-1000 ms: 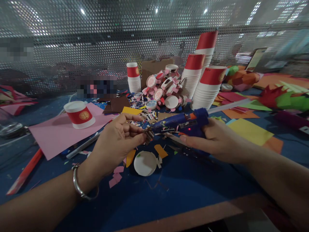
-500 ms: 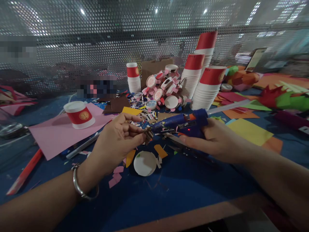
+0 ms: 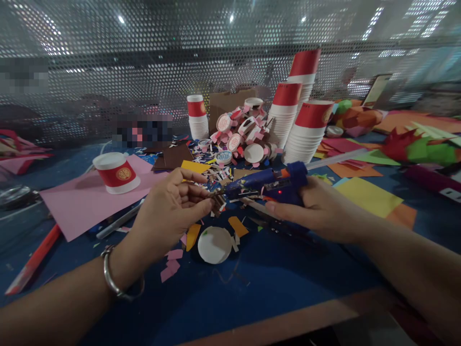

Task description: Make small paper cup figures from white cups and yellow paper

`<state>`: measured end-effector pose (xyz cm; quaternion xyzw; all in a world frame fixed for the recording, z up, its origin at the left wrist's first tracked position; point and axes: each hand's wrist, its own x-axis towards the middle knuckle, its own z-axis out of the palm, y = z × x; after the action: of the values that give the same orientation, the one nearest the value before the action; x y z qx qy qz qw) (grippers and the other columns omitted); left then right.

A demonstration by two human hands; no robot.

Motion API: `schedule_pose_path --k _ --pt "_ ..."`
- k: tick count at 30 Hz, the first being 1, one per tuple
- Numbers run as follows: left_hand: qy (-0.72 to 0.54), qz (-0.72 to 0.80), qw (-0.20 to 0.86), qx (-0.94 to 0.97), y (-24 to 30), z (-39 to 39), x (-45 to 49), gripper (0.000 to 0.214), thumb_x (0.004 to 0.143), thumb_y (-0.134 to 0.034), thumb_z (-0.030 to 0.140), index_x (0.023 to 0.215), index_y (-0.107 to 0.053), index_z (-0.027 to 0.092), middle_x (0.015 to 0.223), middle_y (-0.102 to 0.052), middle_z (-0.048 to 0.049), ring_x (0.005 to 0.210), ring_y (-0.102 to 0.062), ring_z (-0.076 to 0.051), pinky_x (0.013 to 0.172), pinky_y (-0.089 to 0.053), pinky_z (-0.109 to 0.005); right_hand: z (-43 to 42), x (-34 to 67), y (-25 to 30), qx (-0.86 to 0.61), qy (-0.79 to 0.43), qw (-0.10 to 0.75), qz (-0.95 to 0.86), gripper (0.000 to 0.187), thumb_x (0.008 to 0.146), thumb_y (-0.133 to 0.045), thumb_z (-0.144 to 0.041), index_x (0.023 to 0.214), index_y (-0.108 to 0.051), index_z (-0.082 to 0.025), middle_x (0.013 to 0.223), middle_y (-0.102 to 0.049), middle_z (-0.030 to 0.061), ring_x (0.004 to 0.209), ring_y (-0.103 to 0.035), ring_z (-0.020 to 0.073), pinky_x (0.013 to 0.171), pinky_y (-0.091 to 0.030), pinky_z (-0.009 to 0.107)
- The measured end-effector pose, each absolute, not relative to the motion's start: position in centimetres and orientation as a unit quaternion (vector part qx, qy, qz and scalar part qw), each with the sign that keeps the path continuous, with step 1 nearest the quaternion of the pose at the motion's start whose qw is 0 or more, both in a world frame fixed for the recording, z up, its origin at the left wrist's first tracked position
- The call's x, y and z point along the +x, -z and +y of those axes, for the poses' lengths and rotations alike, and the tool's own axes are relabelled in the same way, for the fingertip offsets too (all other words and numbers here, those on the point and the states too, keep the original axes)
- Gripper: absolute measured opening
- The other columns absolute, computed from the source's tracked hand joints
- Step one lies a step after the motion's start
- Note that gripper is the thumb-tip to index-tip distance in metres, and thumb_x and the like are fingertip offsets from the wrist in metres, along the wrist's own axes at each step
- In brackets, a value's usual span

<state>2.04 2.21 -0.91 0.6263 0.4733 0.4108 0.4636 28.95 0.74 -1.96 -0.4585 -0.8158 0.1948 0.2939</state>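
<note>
My left hand [image 3: 169,206] pinches a small folded piece of brown paper [image 3: 218,203] between thumb and fingers. Wrapped in my right hand [image 3: 317,204] is a blue hot glue gun [image 3: 268,185], with a red light lit on its side and a clear glue stick [image 3: 336,158] sticking out of its back. The gun's nozzle is at the brown piece; whether it touches is hard to see. Just below lies a round white paper disc [image 3: 215,245] on the blue table [image 3: 273,283]. Scissors [image 3: 284,229] lie under the gun, partly hidden.
Stacks of red-and-white paper cups [image 3: 304,137] stand behind, beside a heap of cut cup bottoms [image 3: 234,142] with pink tabs. A single cup [image 3: 117,174] sits on pink paper [image 3: 74,211] at left. Yellow paper [image 3: 370,196] and an orange paper flower [image 3: 360,117] are at right.
The view has shifted slightly. Both hands keep their hold, and the brown paper piece now shows a little more of its folded face beside the nozzle.
</note>
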Motion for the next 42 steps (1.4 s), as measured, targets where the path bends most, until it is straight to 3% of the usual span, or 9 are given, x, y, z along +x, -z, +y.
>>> schedule_pose_path --k 4,10,13,16,19,29,33,39,42 --pt "-0.429 0.484 0.469 0.602 1.0 2.4 2.1 0.037 0.075 -0.083 0.020 0.105 -0.061 0.019 0.088 -0.075 -0.0014 0.085 -0.075 -0.019 0.073 -0.060 -0.029 0.7 28.9 1.6 -0.468 -0.219 0.300 -0.802 0.025 0.094 -0.061 -0.045 0.097 -0.080 -0.029 0.087 -0.079 0.0000 0.077 -0.071 0.0245 0.066 -0.057 0.033" --pt "-0.449 0.487 0.491 0.566 1.1 2.5 1.8 0.040 0.078 -0.080 0.018 0.113 -0.059 0.019 0.089 -0.075 -0.0007 0.086 -0.073 -0.017 0.074 -0.056 -0.027 1.0 29.2 1.3 -0.472 -0.242 0.319 -0.785 0.027 0.095 -0.061 -0.049 0.104 -0.078 -0.030 0.101 -0.079 -0.0010 0.094 -0.072 0.0271 0.082 -0.057 0.035" --pt "-0.442 0.483 0.510 0.558 1.0 2.4 1.7 0.045 0.078 -0.079 0.017 0.117 -0.056 0.019 0.086 -0.075 0.0004 0.083 -0.073 -0.017 0.076 -0.056 -0.030 1.3 29.4 1.5 -0.509 -0.231 0.318 -0.766 0.031 0.091 -0.064 -0.053 0.097 -0.075 -0.025 0.087 -0.075 0.0016 0.079 -0.068 0.0242 0.068 -0.054 0.033" --pt "-0.425 0.481 0.522 0.562 1.0 2.4 1.6 0.048 0.078 -0.079 0.018 0.120 -0.055 0.019 0.088 -0.076 -0.0011 0.084 -0.074 -0.019 0.077 -0.056 -0.033 1.7 29.6 1.8 -0.559 -0.238 0.303 -0.734 0.043 0.087 -0.065 -0.062 0.073 -0.066 -0.021 0.061 -0.058 -0.0007 0.057 -0.052 0.0166 0.049 -0.039 0.028" --pt "-0.408 0.479 0.529 0.569 1.1 2.3 1.4 0.050 0.079 -0.080 0.019 0.121 -0.054 0.019 0.087 -0.077 -0.0020 0.083 -0.073 -0.019 0.076 -0.055 -0.033 2.2 29.9 2.0 -0.585 -0.254 0.300 -0.709 0.055 0.083 -0.065 -0.069 0.058 -0.055 -0.021 0.053 -0.048 -0.0023 0.050 -0.043 0.0129 0.045 -0.031 0.027" --pt "-0.382 0.479 0.558 0.560 0.7 1.7 0.8 0.054 0.078 -0.083 0.020 0.123 -0.053 0.019 0.087 -0.075 -0.0018 0.089 -0.071 -0.019 0.080 -0.054 -0.033 3.6 30.8 2.6 -0.659 -0.287 0.244 -0.651 0.055 0.081 -0.068 -0.069 0.058 -0.060 -0.020 0.058 -0.060 0.0003 0.052 -0.052 0.0134 0.049 -0.036 0.026" --pt "-0.378 0.479 0.562 0.559 0.7 1.8 0.6 0.050 0.080 -0.081 0.020 0.123 -0.054 0.020 0.090 -0.075 -0.0026 0.089 -0.071 -0.018 0.082 -0.054 -0.033 4.2 31.3 2.9 -0.680 -0.236 0.200 -0.664 0.061 0.083 -0.060 -0.075 0.057 -0.059 -0.020 0.055 -0.059 0.0012 0.052 -0.053 0.0143 0.049 -0.033 0.027" --pt "-0.390 0.485 0.564 0.542 0.4 1.9 0.4 0.050 0.083 -0.078 0.020 0.125 -0.052 0.019 0.095 -0.073 -0.0039 0.090 -0.072 -0.019 0.082 -0.060 -0.035 4.8 31.8 3.2 -0.678 -0.100 0.150 -0.712 0.063 0.089 -0.054 -0.072 0.051 -0.045 -0.023 0.050 -0.050 0.0000 0.049 -0.047 0.0145 0.050 -0.027 0.030" --pt "-0.387 0.497 0.560 0.537 0.2 1.8 0.5 0.053 0.085 -0.076 0.022 0.131 -0.049 0.020 0.100 -0.071 -0.0044 0.091 -0.072 -0.021 0.078 -0.062 -0.036 4.4 31.8 3.0 -0.707 -0.086 0.146 -0.687 0.055 0.090 -0.056 -0.067 0.058 -0.056 -0.022 0.058 -0.059 0.0023 0.053 -0.050 0.0161 0.052 -0.029 0.030"
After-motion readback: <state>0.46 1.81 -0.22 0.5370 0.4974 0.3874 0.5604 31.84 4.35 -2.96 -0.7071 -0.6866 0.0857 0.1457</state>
